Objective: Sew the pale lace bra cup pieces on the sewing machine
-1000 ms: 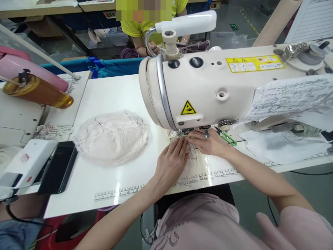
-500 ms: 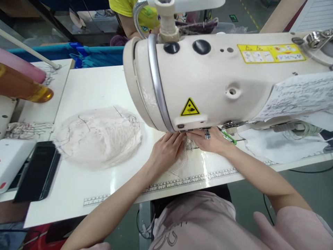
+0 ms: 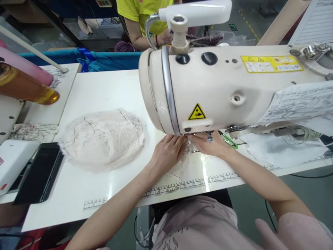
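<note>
A cream sewing machine [image 3: 221, 86] stands on the white table [image 3: 109, 90]. Under its head lies a small pale lace piece [image 3: 185, 157]. My left hand [image 3: 166, 152] rests flat on the lace, fingers stretched toward the needle area. My right hand [image 3: 210, 144] presses the lace from the right side, fingers together on the fabric just below the presser foot. The fingertips of both hands are partly hidden beneath the machine head. The needle itself is out of sight.
A heap of pale lace pieces [image 3: 104, 139] lies left of my hands. A black phone [image 3: 39, 173] and white box [image 3: 13, 163] sit at the left edge. Green-handled snips [image 3: 229, 140] lie right of the needle. A person in yellow [image 3: 140, 21] works opposite.
Both hands have slid forward with the lace, further under the machine head. The view has shifted slightly.
</note>
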A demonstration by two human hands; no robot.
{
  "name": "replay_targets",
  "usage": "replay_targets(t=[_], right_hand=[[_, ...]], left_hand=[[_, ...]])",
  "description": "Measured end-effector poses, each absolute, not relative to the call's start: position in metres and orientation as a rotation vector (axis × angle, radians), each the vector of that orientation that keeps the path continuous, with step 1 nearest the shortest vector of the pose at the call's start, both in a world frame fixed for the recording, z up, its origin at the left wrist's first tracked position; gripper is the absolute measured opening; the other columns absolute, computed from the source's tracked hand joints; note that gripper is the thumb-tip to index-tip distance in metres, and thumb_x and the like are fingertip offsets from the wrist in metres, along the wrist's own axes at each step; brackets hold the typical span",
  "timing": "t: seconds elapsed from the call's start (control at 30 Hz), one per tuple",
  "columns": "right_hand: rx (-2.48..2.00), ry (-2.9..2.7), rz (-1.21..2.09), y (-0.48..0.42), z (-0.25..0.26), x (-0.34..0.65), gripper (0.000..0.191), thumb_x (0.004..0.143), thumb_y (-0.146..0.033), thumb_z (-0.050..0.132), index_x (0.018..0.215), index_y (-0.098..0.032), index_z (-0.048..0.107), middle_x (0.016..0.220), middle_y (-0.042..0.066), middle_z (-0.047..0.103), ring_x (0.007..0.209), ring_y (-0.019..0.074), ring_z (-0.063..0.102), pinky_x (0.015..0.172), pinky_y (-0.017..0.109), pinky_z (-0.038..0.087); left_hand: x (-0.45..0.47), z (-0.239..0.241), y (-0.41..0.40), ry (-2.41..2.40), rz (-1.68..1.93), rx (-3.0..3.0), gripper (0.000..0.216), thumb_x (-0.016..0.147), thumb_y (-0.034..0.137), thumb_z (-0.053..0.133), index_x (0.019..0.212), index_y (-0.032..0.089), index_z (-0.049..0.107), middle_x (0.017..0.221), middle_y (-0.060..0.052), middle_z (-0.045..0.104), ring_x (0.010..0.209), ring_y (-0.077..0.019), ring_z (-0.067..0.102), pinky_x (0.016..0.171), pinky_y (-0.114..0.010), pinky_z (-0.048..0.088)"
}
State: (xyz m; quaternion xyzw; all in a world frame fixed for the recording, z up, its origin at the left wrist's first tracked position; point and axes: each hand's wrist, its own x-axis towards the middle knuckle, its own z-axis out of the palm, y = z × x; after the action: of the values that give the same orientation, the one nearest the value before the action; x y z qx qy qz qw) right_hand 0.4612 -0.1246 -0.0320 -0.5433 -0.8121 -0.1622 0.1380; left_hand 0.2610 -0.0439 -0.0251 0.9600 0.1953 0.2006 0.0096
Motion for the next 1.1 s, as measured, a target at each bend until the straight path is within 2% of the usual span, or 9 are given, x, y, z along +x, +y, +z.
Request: replay_targets(t=[0.2,0.33,0.53,0.7,0.8,0.9,0.93,1.03,1.1], right_hand=[[-1.615,-2.289,-0.405,-0.127,-0.037,0.458,0.041,0.096,-0.017,0.044,0.133,-0.029,0.056,0.112,0.005,0.070,0.100,0.0213,0.062,0.082,0.037,0.056],[-1.605,-2.254,-0.376,-0.126,-0.036,0.457,0.044,0.094,-0.015,0.048,0.133,-0.032,0.057,0.112,0.004,0.071,0.095,0.0220,0.064,0.081,0.039,0.057],[-1.419,-2.180,-0.480,-0.118,-0.029,0.457,0.031,0.091,-0.012,0.051,0.110,-0.025,0.071,0.106,0.001,0.075,0.087,0.0183,0.066,0.069,0.033,0.054],[-1.372,-2.200,-0.436,-0.116,-0.028,0.459,0.025,0.088,-0.010,0.055,0.103,-0.022,0.072,0.105,0.002,0.075,0.084,0.0178,0.067,0.067,0.031,0.052],[-1.319,-2.254,-0.434,-0.118,-0.027,0.460,0.026,0.089,-0.007,0.052,0.105,-0.019,0.069,0.106,0.003,0.074,0.082,0.0166,0.067,0.062,0.029,0.048],[-1.302,-2.310,-0.469,-0.121,-0.025,0.461,0.029,0.093,-0.006,0.045,0.104,-0.019,0.068,0.109,0.003,0.073,0.087,0.0153,0.066,0.061,0.028,0.043],[-1.306,-2.314,-0.490,-0.121,-0.024,0.461,0.031,0.093,-0.005,0.043,0.105,-0.020,0.068,0.111,0.003,0.073,0.088,0.0148,0.066,0.060,0.029,0.042],[-1.320,-2.331,-0.487,-0.122,-0.025,0.461,0.033,0.090,-0.002,0.044,0.106,-0.020,0.067,0.113,0.002,0.072,0.084,0.0134,0.065,0.057,0.029,0.038],[-1.325,-2.334,-0.421,-0.123,-0.027,0.461,0.033,0.087,-0.004,0.046,0.108,-0.019,0.067,0.114,0.002,0.071,0.084,0.0141,0.064,0.056,0.029,0.037]], left_hand=[[0.262,-0.023,-0.044,0.618,0.645,2.969,0.028,0.098,0.022,0.044,0.111,0.011,0.065,0.096,-0.010,0.074,0.088,-0.0247,0.066,0.073,-0.039,0.056],[0.260,-0.022,-0.043,0.626,0.640,2.983,0.027,0.098,0.023,0.043,0.112,0.013,0.065,0.096,-0.010,0.074,0.088,-0.0242,0.067,0.074,-0.039,0.057],[0.260,-0.022,-0.041,0.585,0.665,3.015,0.025,0.097,0.021,0.047,0.113,0.012,0.064,0.100,-0.009,0.074,0.088,-0.0228,0.067,0.076,-0.038,0.057],[0.253,-0.001,-0.046,0.501,0.705,3.148,0.028,0.097,0.020,0.050,0.121,0.012,0.062,0.112,-0.009,0.072,0.099,-0.0233,0.066,0.085,-0.039,0.054],[0.232,0.013,-0.050,0.235,0.678,3.207,0.030,0.096,0.032,0.053,0.119,0.015,0.064,0.117,-0.009,0.071,0.101,-0.0245,0.066,0.080,-0.038,0.053],[0.207,0.016,-0.056,-0.076,0.541,3.210,0.045,0.094,0.050,0.053,0.122,0.015,0.062,0.121,-0.011,0.069,0.098,-0.0244,0.066,0.067,-0.035,0.052],[0.200,0.014,-0.060,-0.129,0.519,3.219,0.042,0.094,0.046,0.055,0.122,0.015,0.062,0.122,-0.010,0.069,0.097,-0.0235,0.067,0.063,-0.033,0.051],[0.191,0.007,-0.070,-0.036,0.605,3.215,0.031,0.093,0.013,0.053,0.124,0.015,0.058,0.117,-0.009,0.071,0.096,-0.0194,0.068,0.061,-0.027,0.053],[0.193,0.008,-0.073,0.267,0.657,3.100,0.035,0.094,0.006,0.045,0.125,0.016,0.055,0.118,-0.010,0.070,0.094,-0.0181,0.069,0.062,-0.024,0.054]])
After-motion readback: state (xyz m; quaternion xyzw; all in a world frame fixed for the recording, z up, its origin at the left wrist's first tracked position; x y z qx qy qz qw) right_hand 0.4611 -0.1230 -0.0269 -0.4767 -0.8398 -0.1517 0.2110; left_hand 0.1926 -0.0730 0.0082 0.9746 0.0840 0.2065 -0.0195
